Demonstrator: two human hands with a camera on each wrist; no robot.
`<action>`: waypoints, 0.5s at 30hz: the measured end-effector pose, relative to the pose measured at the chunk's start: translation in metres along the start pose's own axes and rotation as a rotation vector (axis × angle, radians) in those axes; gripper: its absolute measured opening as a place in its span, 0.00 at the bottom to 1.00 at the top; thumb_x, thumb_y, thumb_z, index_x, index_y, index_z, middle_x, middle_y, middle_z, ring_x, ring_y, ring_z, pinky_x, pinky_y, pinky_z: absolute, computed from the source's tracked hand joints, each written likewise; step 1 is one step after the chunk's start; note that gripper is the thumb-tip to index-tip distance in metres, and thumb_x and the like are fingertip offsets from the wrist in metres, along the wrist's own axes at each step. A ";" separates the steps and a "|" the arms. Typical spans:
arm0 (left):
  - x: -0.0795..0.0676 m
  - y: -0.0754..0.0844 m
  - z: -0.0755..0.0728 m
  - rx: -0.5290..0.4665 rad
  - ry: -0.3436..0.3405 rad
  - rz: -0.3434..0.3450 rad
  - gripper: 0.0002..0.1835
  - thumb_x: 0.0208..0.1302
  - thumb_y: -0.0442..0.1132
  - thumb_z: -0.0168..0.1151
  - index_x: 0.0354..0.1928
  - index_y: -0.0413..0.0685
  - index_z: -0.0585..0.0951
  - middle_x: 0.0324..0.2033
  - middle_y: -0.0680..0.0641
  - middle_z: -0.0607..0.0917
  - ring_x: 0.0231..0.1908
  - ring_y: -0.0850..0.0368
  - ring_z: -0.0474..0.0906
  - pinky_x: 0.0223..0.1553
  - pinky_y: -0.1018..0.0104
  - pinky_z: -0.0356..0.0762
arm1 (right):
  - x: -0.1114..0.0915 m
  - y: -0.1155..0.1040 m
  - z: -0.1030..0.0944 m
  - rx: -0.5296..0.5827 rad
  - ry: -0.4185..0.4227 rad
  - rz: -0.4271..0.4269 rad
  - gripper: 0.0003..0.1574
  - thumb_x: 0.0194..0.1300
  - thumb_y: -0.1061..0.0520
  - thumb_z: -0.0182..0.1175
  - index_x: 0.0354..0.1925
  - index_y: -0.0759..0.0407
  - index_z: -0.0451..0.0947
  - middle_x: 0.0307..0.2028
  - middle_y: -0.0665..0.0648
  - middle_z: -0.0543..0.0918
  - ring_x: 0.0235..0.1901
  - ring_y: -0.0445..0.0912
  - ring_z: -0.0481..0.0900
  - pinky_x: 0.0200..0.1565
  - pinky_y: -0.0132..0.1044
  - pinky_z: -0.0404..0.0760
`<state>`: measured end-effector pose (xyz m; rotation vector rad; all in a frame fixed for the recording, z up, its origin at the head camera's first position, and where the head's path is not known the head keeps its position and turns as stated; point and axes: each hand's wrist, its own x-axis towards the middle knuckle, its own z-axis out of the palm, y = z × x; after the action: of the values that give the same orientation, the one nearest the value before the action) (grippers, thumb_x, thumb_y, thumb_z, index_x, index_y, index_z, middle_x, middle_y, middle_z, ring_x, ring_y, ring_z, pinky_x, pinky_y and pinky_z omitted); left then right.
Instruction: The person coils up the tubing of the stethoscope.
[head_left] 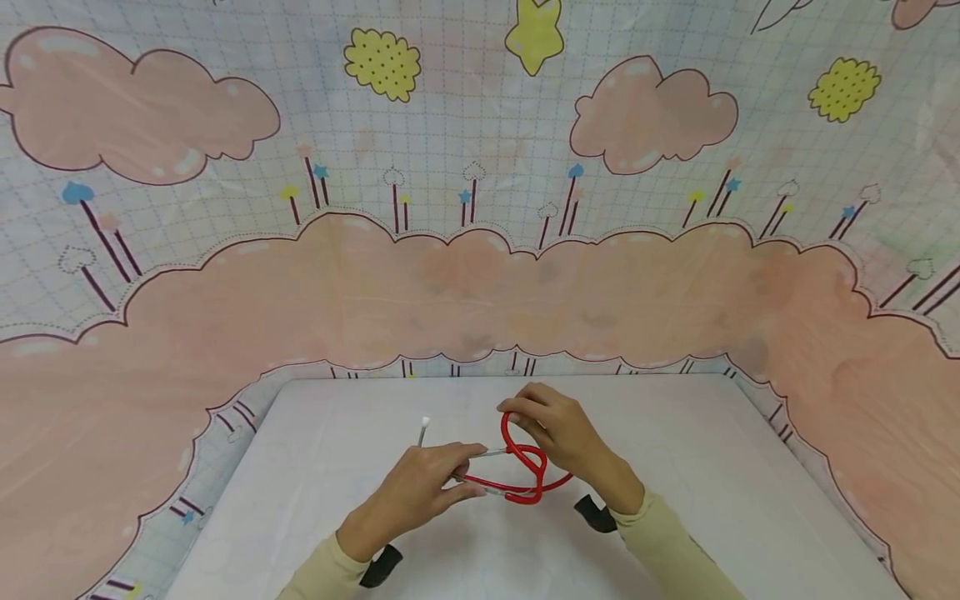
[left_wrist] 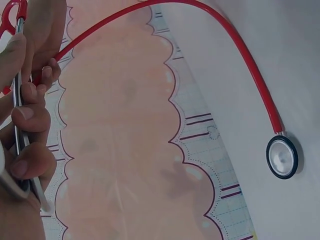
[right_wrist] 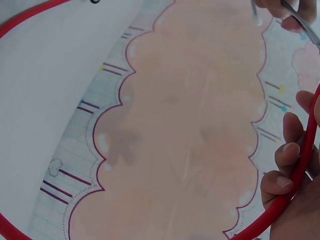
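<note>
A stethoscope with red tubing (head_left: 542, 475) is held up over the white table by both hands. My left hand (head_left: 429, 482) grips its metal ear tubes (left_wrist: 18, 90), fingers curled round them. One white ear tip (head_left: 425, 422) sticks up beyond that hand. My right hand (head_left: 558, 427) pinches a loop of the red tubing near its top, with fingers curled along the tube in the right wrist view. From the hands the tube arcs across the left wrist view to the round silver chest piece (left_wrist: 282, 156) with its dark rim, over the white tabletop. In the head view the chest piece is hidden.
The white tabletop (head_left: 315, 483) extends around both hands. Behind and beside it hangs a cloth (head_left: 480, 292) printed with clouds and stars. A black strap (head_left: 382, 567) shows at the left wrist, and another black strap (head_left: 596, 514) at the right.
</note>
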<state>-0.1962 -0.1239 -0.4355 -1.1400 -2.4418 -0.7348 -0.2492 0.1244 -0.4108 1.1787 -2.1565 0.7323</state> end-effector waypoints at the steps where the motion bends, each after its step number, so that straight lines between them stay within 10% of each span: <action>1: 0.000 0.001 0.000 0.002 0.004 0.003 0.26 0.58 0.54 0.68 0.54 0.48 0.80 0.25 0.59 0.79 0.25 0.72 0.67 0.28 0.84 0.69 | 0.000 -0.001 0.000 0.002 -0.002 -0.001 0.24 0.73 0.41 0.46 0.47 0.51 0.83 0.37 0.50 0.81 0.35 0.41 0.79 0.38 0.27 0.82; 15: 0.007 0.003 -0.001 0.010 0.107 0.055 0.25 0.57 0.51 0.70 0.52 0.45 0.81 0.23 0.58 0.77 0.23 0.72 0.66 0.27 0.87 0.68 | -0.006 -0.003 0.010 -0.052 -0.039 0.030 0.18 0.59 0.62 0.69 0.48 0.49 0.82 0.37 0.52 0.82 0.36 0.43 0.82 0.40 0.34 0.85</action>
<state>-0.1979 -0.1192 -0.4302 -1.1295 -2.3141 -0.7460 -0.2456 0.1197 -0.4215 1.1455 -2.2159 0.6675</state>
